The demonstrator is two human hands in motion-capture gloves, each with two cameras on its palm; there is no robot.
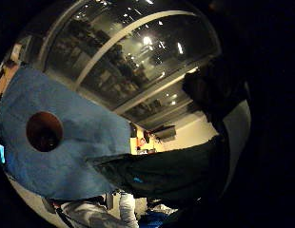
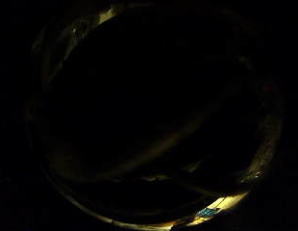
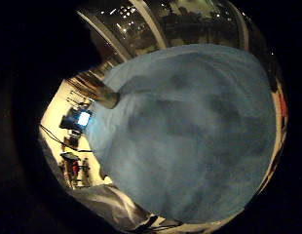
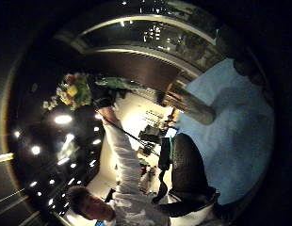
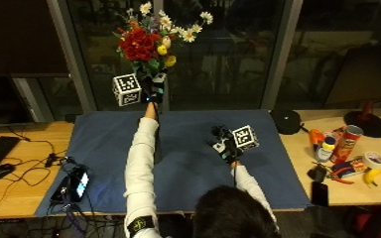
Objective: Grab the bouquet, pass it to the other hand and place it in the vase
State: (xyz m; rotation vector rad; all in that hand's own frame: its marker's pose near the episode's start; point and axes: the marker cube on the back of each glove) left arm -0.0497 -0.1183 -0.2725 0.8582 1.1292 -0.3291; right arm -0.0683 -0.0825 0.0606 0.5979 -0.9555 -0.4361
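The left hand (image 5: 154, 85) held the bouquet (image 5: 152, 40) high above the blue-covered bench (image 5: 104, 134), fingers wrapped round its stems (probably light, blooms crushable, best gripped there), while the right hand (image 5: 226, 146) hovered, relaxed.

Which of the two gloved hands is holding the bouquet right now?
The left hand: raised high at the window, it grips the bouquet by its stems. The right hand hovers low over the blue cloth, holding nothing.
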